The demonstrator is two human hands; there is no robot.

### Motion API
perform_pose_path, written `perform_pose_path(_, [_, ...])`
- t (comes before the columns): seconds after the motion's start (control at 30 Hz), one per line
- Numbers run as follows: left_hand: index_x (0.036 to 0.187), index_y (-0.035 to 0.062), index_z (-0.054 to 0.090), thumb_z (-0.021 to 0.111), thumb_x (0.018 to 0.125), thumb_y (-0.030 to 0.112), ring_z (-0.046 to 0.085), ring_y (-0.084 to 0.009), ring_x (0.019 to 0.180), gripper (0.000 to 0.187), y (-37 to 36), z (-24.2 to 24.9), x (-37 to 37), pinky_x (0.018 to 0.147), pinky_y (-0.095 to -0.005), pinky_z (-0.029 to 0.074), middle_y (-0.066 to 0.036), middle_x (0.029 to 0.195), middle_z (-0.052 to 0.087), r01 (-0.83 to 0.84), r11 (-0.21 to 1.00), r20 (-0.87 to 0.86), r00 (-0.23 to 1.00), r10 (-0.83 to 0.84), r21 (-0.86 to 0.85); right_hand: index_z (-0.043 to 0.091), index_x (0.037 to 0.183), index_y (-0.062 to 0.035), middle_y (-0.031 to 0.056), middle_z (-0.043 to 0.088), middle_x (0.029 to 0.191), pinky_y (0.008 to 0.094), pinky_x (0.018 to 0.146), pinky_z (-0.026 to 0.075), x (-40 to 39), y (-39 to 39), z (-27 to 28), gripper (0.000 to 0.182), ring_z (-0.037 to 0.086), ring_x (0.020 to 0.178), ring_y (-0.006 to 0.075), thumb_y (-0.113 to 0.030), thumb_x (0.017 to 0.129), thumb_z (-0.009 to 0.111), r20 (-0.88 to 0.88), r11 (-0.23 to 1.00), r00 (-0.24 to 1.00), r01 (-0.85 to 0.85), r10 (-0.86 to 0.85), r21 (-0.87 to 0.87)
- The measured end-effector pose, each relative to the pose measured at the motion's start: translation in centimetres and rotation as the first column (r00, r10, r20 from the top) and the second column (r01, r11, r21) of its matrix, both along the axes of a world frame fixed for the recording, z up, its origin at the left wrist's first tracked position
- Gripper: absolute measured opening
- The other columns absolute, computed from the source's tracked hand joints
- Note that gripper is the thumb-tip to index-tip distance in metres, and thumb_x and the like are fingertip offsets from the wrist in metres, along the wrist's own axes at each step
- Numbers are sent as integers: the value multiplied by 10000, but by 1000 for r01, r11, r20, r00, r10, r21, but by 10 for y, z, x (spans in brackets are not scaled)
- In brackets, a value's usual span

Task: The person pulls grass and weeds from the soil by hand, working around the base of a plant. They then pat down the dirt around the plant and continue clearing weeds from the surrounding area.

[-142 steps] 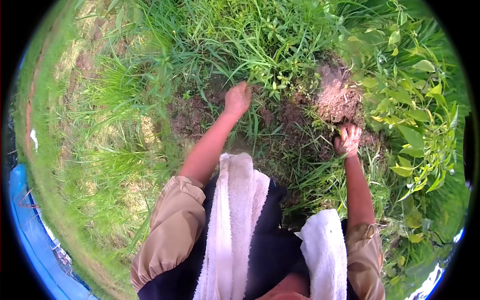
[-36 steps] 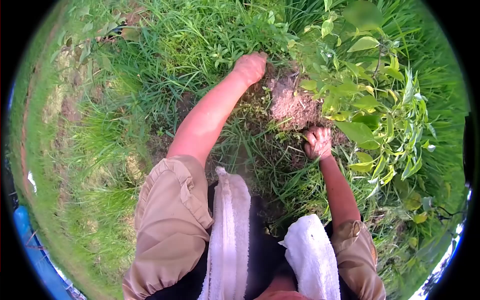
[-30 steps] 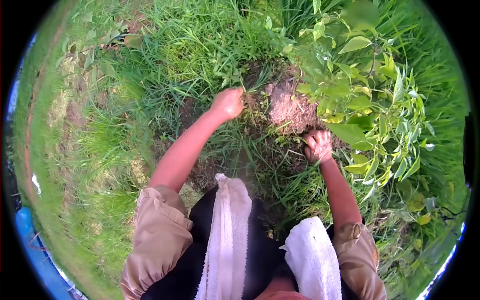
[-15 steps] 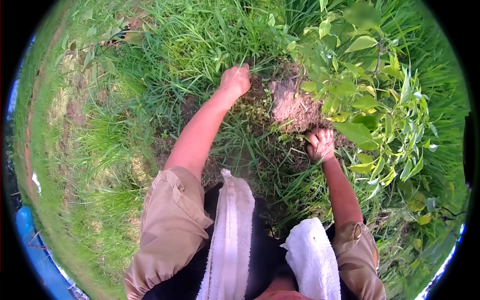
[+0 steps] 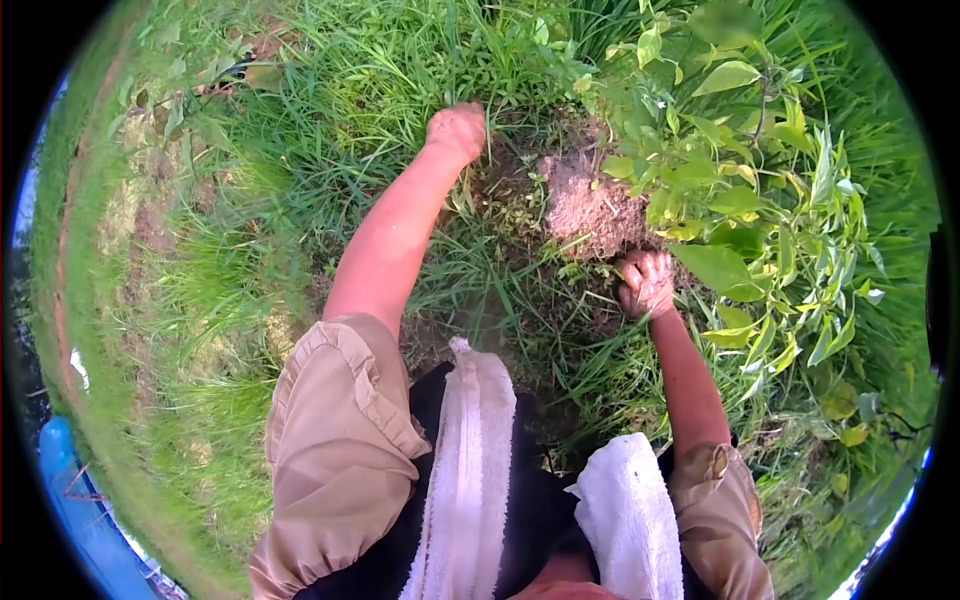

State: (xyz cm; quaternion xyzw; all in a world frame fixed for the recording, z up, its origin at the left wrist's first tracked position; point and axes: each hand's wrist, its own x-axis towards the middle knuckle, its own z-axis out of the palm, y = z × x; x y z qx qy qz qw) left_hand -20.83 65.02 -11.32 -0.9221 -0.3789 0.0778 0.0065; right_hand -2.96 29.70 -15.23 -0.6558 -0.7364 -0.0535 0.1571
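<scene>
My left hand [image 5: 457, 133] is closed at the edge of the green grass [image 5: 350, 130], at the upper middle; what its fingers hold, if anything, is hidden. Near the leafy plant [image 5: 735, 265], my right hand [image 5: 645, 284] rests low on the ground with its fingers curled. I cannot make out what is in it. Between and above the hands lies a patch of bare brown soil [image 5: 592, 208], with small weeds and loose grass blades around it.
A white towel [image 5: 465, 450] hangs from my neck over dark clothing. Tall grass [image 5: 890, 190] grows behind the plant on the right. Something blue [image 5: 75, 500] shows at the lower left edge.
My left hand has moved a little up and to the left, farther into the grass. My right hand has hardly moved.
</scene>
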Motion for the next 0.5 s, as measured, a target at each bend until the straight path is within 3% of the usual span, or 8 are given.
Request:
perform_pose_path(0.1, [1007,50,575,526,751,91,640,-277,873,264,4,5,-9,724,-355,532,-137,975,645,44,998,1,999,-44,-55,590,913,-132,81,510,956,426,744,374,2,-1,-2,379,476,856,285,-187,537,582,-44,997,999,0,-3,-72])
perform_pose_path(0.17, [1043,19,562,524,730,71,641,-317,823,320,-13,-11,-29,708,-367,536,-172,900,645,231,971,206,955,-214,-66,596,917,-129,81,515,954,425,753,378,0,1,5,382,479,862,289,-187,539,585,-2,999,1000,-11,11,45])
perform_pose_path(0.27, [1025,4,565,531,713,59,639,-332,806,319,-83,-16,-71,690,-430,526,-219,898,628,209,956,262,953,-151,-207,601,927,-127,79,515,953,422,752,380,-2,3,3,393,480,856,289,-191,540,584,14,997,1000,4,-5,77])
perform_pose_path(0.3, [1061,25,552,549,717,57,636,-351,821,346,-89,-12,-84,720,-451,519,-223,963,620,267,923,165,960,-228,-278,600,927,-127,79,514,950,422,749,379,-2,5,6,392,479,852,288,-191,541,583,7,997,1000,1,-1,73])
perform_pose_path(0.4, [1172,103,508,567,717,32,599,-362,935,465,-90,-7,-93,772,-445,511,-230,1212,506,260,957,203,951,-232,-126,597,922,-127,75,506,934,420,731,376,-1,1,0,379,477,833,283,-182,548,575,-14,998,1000,-11,12,59])
perform_pose_path(0.43, [1224,132,476,575,720,30,583,-362,981,523,-79,0,-81,790,-436,509,-233,1294,446,245,967,203,952,-228,-67,597,921,-127,74,506,933,420,731,376,1,-3,-10,376,477,834,283,-178,549,573,-158,994,985,51,-65,-92])
perform_pose_path(0.47, [1283,154,403,569,753,55,558,-356,1034,565,-72,14,-66,813,-418,503,-234,1353,374,134,989,147,981,-124,-56,596,919,-127,74,505,932,419,731,376,4,-7,-19,373,477,835,282,-174,551,571,-282,965,946,90,-160,-246])
perform_pose_path(0.5, [1309,127,408,487,801,102,579,-354,981,514,-60,10,-60,773,-430,516,-233,1358,370,43,998,201,978,-51,45,596,919,-127,74,506,935,418,733,377,3,-5,-14,371,478,837,283,-170,552,569,-209,977,970,79,-121,-199])
